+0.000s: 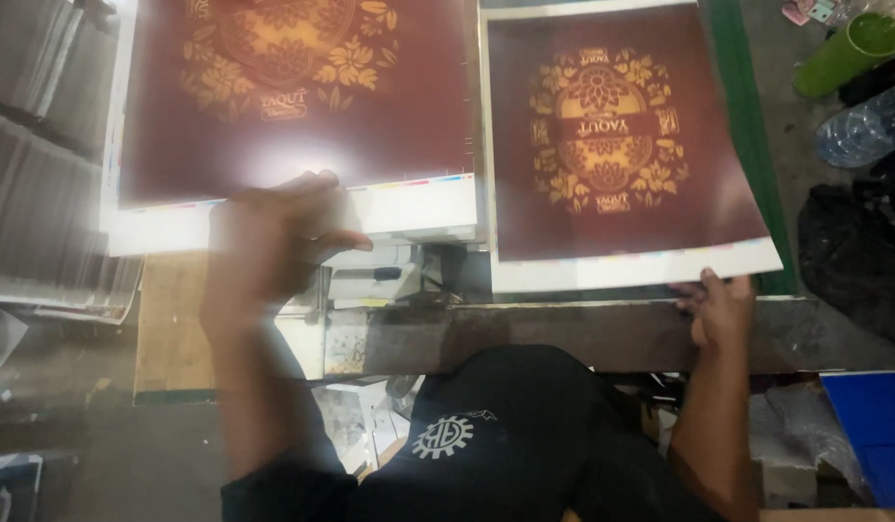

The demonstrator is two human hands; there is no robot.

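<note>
Setting: dim print workshop seen from above, with a worn metal bench edge [563,333] running across in front of the person's dark shirt.
Left stack: pile of glossy maroon printed sheets [293,106] with a gold floral emblem and white margins, lying at the upper left; glare washes out its lower part.
Right sheet: matching maroon printed sheet [612,145] lying just beside the stack, its white bottom margin tilted down to the right.
Left hand [274,237]: blurred by motion, over the bottom margin of the left stack, fingers curled loosely; whether they pinch a sheet cannot be told.
Right hand [720,307]: at the lower right corner of the right sheet, fingers closed on its white edge.
Far left: grey stacks of paper [42,145].
Far right: green cylindrical cup [849,50] and clear plastic bottle [868,126] lying on the floor, well apart from the sheets.
Lower right: blue panel [878,435].
</note>
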